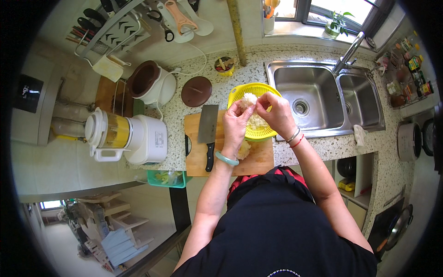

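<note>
Between the fingertips of my left hand (235, 124) is a white frilly piece that looks like snow fungus (249, 99). Close beside it, my right hand (278, 113) is pinched shut; whatever its fingertips hold is too small to make out. Both hands are over a yellow colander (236, 93), where more white pieces (256, 122) lie. Under my left wrist, a pale yellowish frilly piece (243, 150) rests on the wooden cutting board (254, 165). A cleaver (208, 127) lies on the board left of my left hand, its black handle toward me.
Left of the board stand a white blender (145, 138) and a brown-lined pot (161, 87), with its brown lid (196, 91) on the counter. Behind the colander is a small yellow cup (224, 67). A double sink (307, 85) is at the right, a green bin (167, 179) below the counter edge.
</note>
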`<act>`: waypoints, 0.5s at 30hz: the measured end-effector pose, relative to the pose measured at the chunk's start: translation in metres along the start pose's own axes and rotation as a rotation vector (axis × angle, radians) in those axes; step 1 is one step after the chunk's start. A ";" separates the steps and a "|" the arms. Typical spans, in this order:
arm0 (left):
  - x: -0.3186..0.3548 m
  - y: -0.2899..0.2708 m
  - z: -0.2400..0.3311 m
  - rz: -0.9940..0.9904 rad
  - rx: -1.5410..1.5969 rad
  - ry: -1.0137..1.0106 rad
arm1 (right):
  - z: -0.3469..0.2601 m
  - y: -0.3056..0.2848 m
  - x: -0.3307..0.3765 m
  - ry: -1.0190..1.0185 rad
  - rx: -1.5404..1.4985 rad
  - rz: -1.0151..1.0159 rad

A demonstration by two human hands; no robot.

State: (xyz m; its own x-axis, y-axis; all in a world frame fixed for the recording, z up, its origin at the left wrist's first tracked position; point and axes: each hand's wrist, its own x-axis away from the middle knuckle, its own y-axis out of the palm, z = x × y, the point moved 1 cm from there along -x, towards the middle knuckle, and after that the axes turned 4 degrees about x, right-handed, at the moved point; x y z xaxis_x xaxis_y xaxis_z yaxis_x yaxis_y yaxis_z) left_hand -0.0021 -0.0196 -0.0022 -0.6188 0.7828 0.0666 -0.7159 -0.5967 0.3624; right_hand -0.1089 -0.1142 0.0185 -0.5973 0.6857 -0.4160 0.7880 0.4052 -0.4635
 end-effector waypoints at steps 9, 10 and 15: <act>0.002 -0.001 0.001 0.010 0.064 -0.019 | -0.001 0.007 0.003 0.037 0.035 0.008; 0.003 -0.002 0.002 0.009 0.096 -0.048 | -0.002 0.007 0.003 0.073 0.006 0.011; 0.006 -0.003 0.001 -0.022 0.267 -0.141 | 0.012 0.012 0.007 0.278 -0.300 0.005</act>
State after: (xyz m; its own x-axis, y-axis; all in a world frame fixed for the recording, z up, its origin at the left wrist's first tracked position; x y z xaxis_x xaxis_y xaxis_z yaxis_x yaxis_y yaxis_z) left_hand -0.0033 -0.0125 -0.0020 -0.5399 0.8229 0.1773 -0.6067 -0.5264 0.5957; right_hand -0.1060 -0.1118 0.0005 -0.5622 0.8091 -0.1710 0.8242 0.5312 -0.1964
